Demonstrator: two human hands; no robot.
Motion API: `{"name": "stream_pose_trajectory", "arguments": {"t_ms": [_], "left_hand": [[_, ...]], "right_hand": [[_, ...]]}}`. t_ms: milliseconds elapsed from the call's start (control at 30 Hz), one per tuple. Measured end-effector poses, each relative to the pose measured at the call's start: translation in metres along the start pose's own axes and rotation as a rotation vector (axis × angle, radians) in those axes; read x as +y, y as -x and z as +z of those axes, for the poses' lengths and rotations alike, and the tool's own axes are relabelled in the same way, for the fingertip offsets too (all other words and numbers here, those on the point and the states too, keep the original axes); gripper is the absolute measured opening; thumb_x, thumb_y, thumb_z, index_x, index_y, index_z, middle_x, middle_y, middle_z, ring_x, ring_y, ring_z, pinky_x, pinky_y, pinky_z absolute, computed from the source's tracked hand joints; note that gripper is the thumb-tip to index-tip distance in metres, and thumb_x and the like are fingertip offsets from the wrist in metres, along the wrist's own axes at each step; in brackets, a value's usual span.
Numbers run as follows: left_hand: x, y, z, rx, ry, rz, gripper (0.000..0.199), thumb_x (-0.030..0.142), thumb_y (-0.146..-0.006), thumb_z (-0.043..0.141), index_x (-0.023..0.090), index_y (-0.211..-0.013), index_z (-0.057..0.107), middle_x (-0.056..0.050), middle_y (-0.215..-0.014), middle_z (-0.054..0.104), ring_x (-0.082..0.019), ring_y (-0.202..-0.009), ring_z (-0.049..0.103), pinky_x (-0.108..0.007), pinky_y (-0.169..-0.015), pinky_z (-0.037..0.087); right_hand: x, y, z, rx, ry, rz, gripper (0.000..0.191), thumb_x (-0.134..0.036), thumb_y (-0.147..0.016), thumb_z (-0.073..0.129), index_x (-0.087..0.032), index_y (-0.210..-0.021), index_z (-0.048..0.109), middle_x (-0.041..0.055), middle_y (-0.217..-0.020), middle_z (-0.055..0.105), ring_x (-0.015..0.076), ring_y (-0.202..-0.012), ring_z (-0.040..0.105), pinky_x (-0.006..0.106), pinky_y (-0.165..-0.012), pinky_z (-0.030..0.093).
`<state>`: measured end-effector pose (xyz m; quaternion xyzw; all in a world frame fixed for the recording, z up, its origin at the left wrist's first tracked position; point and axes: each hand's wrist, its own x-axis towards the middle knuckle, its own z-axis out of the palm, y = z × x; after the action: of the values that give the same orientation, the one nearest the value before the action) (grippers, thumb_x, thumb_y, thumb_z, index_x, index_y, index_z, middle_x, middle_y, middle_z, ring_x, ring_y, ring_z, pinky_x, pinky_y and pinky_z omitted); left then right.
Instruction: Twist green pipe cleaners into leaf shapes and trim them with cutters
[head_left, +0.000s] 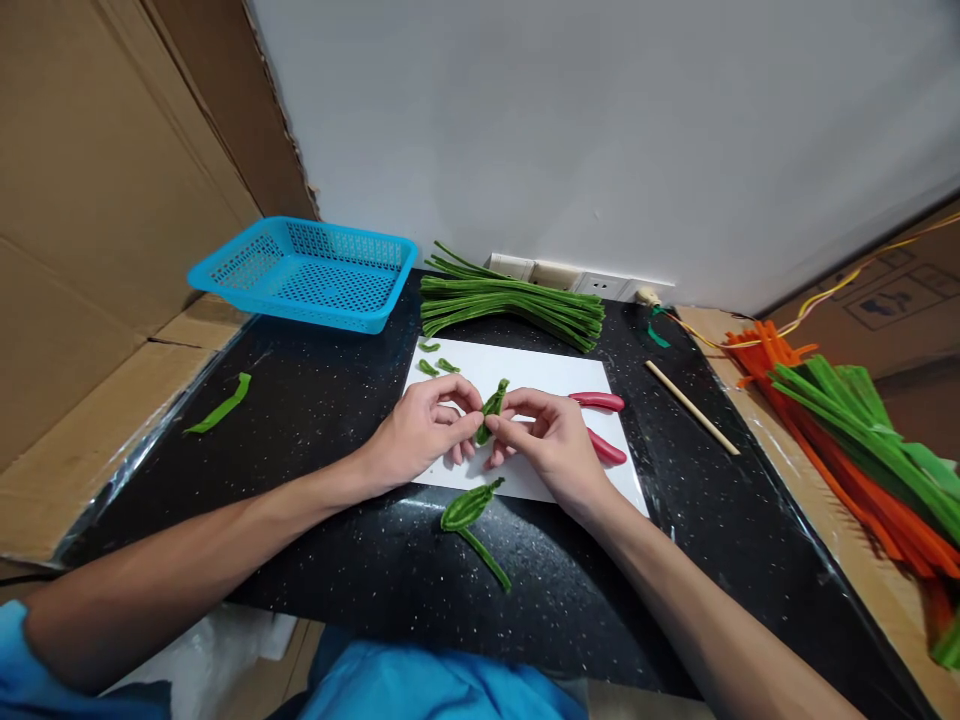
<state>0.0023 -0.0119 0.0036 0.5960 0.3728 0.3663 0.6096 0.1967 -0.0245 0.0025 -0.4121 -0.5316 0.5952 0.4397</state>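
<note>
Fingers (472, 424) of the left hand (424, 430) and the right hand (551, 440) pinch a green leaf shape (494, 402) from either side, so it lies directly between the fingertips, neither hand nearer. Its long axis runs from the tabletop's (322, 560) near edge toward the far one, top leaning slightly right. It is above the white sheet (525, 366); whether it touches the sheet cannot be told. The shape looks fuzzy, narrow and pointed, with a knobbly tip, its lower part partly hidden by the fingers. A similar stemmed leaf (466, 508) lies closer to the tabletop's near edge.
</note>
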Motion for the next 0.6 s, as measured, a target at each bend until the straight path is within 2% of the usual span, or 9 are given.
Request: {"name": "stream_pose_trajectory", "arguments": {"t_ms": [100,167,267,367,467,600], "left_hand": [[-0.001,-0.001,0.003,-0.031,0.062,-0.025,0.032,0.038,-0.091,0.078,0.015,-0.102,0.059,-0.002,-0.079,0.073,-0.016,-0.063,0.073,-0.024,-0.055,0.06],[-0.002,-0.002,0.003,-0.037,0.085,-0.041,0.035,0.04,-0.09,0.079,0.014,-0.105,0.061,-0.005,-0.08,0.076,-0.018,-0.065,0.075,-0.026,-0.056,0.06],[-0.002,-0.002,0.001,-0.008,0.052,-0.042,0.033,0.038,-0.087,0.082,0.01,-0.099,0.07,-0.006,-0.074,0.075,-0.016,-0.06,0.071,-0.024,-0.056,0.058],[-0.002,-0.001,-0.002,-0.004,0.006,-0.05,0.025,0.033,-0.087,0.08,0.01,-0.097,0.076,-0.005,-0.075,0.073,-0.012,-0.057,0.064,-0.022,-0.053,0.054],[-0.003,0.0,-0.002,-0.042,-0.026,-0.058,0.021,0.033,-0.092,0.075,0.012,-0.094,0.076,-0.002,-0.069,0.068,-0.011,-0.057,0.061,-0.021,-0.052,0.051],[0.001,0.003,0.001,-0.086,-0.136,-0.049,0.027,0.034,-0.096,0.067,0.014,-0.078,0.072,-0.001,-0.063,0.064,-0.01,-0.055,0.057,-0.018,-0.05,0.046]], "right_hand": [[0.0,0.001,0.001,0.074,-0.032,-0.03,0.042,-0.044,-0.076,0.092,-0.021,-0.101,0.069,0.0011,-0.075,0.073,0.019,-0.055,0.071,0.033,-0.055,0.059],[-0.001,0.002,0.001,0.111,-0.007,-0.086,0.04,-0.043,-0.078,0.091,-0.021,-0.104,0.07,0.002,-0.077,0.073,0.0186,-0.057,0.069,0.034,-0.057,0.059],[-0.004,0.005,0.001,0.163,0.124,-0.198,0.032,-0.038,-0.082,0.089,-0.021,-0.105,0.074,0.0007,-0.076,0.07,0.0171,-0.062,0.065,0.034,-0.063,0.057],[-0.007,0.007,0.0,0.142,0.266,-0.237,0.02,-0.037,-0.088,0.084,-0.022,-0.1,0.079,0.0021,-0.077,0.071,0.0167,-0.064,0.062,0.032,-0.063,0.053],[-0.007,0.01,-0.001,0.125,0.329,-0.25,0.017,-0.039,-0.092,0.08,-0.022,-0.094,0.082,0.0061,-0.086,0.077,0.0192,-0.068,0.066,0.032,-0.06,0.053],[-0.005,0.013,0.001,0.167,0.397,-0.28,0.012,-0.033,-0.094,0.077,-0.023,-0.094,0.084,0.0063,-0.086,0.079,0.0215,-0.071,0.07,0.034,-0.062,0.054]]}}
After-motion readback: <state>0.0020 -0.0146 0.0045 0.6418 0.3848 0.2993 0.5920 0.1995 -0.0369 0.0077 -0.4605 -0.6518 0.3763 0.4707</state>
